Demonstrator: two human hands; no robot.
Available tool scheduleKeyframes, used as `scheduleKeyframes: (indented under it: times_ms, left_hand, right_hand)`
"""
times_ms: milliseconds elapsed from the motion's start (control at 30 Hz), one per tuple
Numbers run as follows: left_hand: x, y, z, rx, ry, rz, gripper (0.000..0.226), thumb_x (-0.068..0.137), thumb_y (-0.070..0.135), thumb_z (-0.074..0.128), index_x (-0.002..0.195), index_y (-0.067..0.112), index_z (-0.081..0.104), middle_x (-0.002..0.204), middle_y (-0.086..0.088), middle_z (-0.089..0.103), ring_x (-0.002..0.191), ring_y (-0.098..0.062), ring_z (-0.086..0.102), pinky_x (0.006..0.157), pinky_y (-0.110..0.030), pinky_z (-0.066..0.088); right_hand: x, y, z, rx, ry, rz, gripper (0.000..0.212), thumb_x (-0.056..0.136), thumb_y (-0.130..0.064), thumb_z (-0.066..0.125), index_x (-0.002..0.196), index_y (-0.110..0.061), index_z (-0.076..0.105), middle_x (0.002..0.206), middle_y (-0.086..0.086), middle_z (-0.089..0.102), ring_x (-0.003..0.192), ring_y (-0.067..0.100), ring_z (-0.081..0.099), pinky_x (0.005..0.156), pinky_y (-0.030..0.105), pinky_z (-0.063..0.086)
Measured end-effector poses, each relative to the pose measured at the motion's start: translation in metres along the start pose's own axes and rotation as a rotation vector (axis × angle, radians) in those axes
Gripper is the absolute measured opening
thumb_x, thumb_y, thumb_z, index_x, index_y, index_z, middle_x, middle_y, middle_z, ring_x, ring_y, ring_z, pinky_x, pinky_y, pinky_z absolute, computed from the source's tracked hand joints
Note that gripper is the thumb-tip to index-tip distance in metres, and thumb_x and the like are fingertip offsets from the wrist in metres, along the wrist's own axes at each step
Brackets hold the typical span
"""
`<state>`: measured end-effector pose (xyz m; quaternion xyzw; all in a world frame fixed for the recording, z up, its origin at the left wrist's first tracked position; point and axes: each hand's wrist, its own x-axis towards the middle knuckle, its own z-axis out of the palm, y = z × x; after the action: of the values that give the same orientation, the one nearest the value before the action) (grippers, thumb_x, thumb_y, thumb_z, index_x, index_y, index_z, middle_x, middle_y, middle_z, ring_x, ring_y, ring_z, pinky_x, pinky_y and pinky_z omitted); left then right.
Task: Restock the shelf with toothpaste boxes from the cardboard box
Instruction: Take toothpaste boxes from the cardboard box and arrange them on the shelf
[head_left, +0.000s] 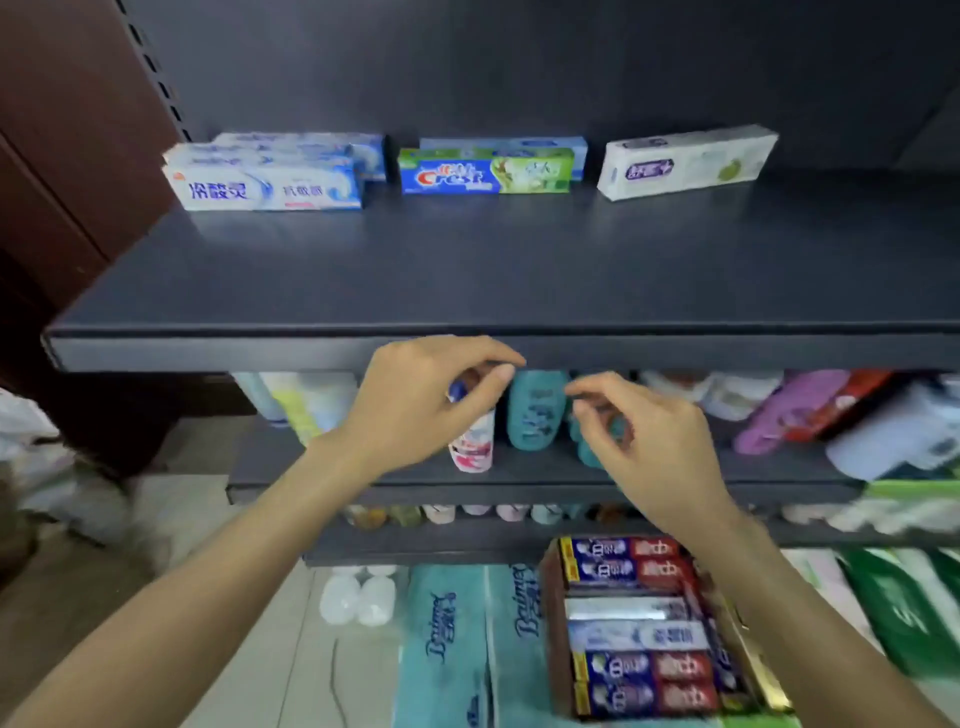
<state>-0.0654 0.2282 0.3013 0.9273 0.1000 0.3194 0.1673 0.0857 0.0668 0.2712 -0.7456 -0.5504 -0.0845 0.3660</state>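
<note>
Hands: your left hand and right hand hover empty below the shelf edge, fingers loosely curled, gripping nothing.
Toothpaste: white boxes, a Crest box and a pale box sit at the back of the shelf, well apart.
Carton: the cardboard box rests low on teal packs, filled with stacked red-and-blue boxes and a white one.
Risk: your hands hang near bottles on the lower shelf; a careless drop toward the carton could knock them over.
Risk: the pale box sits skewed, so new stock pushed in beside it may shove it askew.
</note>
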Motion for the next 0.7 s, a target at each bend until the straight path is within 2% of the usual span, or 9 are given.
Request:
scheduleKeyframes:
  times_ms: [100,200,300,400,500,600,700]
  left_hand:
    - [-0.024,0.019,0.068,-0.178,-0.179,-0.027,0.027,0.091,0.034,0.049,0.098,0.020,0.071,0.084,0.010,0.071,0.073,-0.002,0.065,0.066,-0.027,0.054]
    - [-0.052,0.028,0.136,-0.293,-0.380,-0.153,0.030,0.090,0.041,0.048,0.101,0.024,0.071,0.085,0.011,0.072,0.072,-0.002,0.066,0.065,-0.030,0.055]
    - [-0.081,0.040,0.203,-0.274,-0.625,-0.276,0.031,0.092,0.046,0.048,0.109,0.028,0.066,0.093,0.011,0.070,0.077,-0.005,0.064,0.071,-0.028,0.053]
    - [-0.118,0.047,0.264,-0.136,-0.810,-0.351,0.029,0.094,0.035,0.052,0.120,0.025,0.059,0.114,0.004,0.065,0.104,-0.016,0.061,0.083,-0.029,0.048]
    - [-0.157,0.050,0.315,0.007,-0.989,-0.418,0.041,0.093,0.027,0.053,0.132,0.020,0.049,0.134,-0.004,0.051,0.123,-0.023,0.046,0.097,-0.035,0.043]
    - [-0.181,0.050,0.348,0.179,-1.098,-0.401,0.052,0.090,0.025,0.055,0.139,0.017,0.039,0.138,-0.007,0.046,0.127,-0.025,0.041,0.107,-0.036,0.033]
    - [-0.183,0.051,0.370,0.327,-1.086,-0.309,0.051,0.090,0.028,0.054,0.137,0.016,0.039,0.135,-0.006,0.049,0.126,-0.024,0.043,0.108,-0.037,0.030]
  right_hand:
    - [-0.063,0.063,-0.007,-0.049,-0.314,0.183,0.018,0.086,-0.033,0.054,0.098,-0.025,0.066,0.078,-0.011,0.070,0.071,0.009,0.065,0.063,0.029,0.051]
    - [-0.116,0.123,-0.004,-0.126,-0.647,0.342,0.018,0.088,-0.027,0.059,0.105,-0.024,0.064,0.086,-0.007,0.069,0.084,0.018,0.067,0.071,0.031,0.051]
    - [-0.163,0.165,0.010,-0.312,-0.854,0.312,0.028,0.090,-0.029,0.054,0.117,-0.024,0.057,0.111,0.002,0.067,0.102,0.024,0.062,0.086,0.038,0.049]
    - [-0.203,0.191,0.036,-0.377,-0.976,0.242,0.040,0.087,-0.022,0.056,0.126,-0.022,0.051,0.126,0.003,0.058,0.115,0.022,0.053,0.097,0.036,0.044]
    - [-0.232,0.210,0.067,-0.495,-1.069,0.163,0.045,0.086,-0.017,0.054,0.130,-0.020,0.046,0.130,0.003,0.053,0.122,0.023,0.046,0.105,0.040,0.036]
    - [-0.249,0.224,0.089,-0.536,-1.117,0.211,0.048,0.086,-0.012,0.053,0.133,-0.015,0.042,0.132,0.006,0.051,0.124,0.025,0.044,0.102,0.039,0.038]
    - [-0.256,0.235,0.103,-0.533,-1.121,0.237,0.049,0.087,-0.012,0.054,0.134,-0.012,0.040,0.132,0.008,0.052,0.123,0.025,0.047,0.100,0.036,0.039]
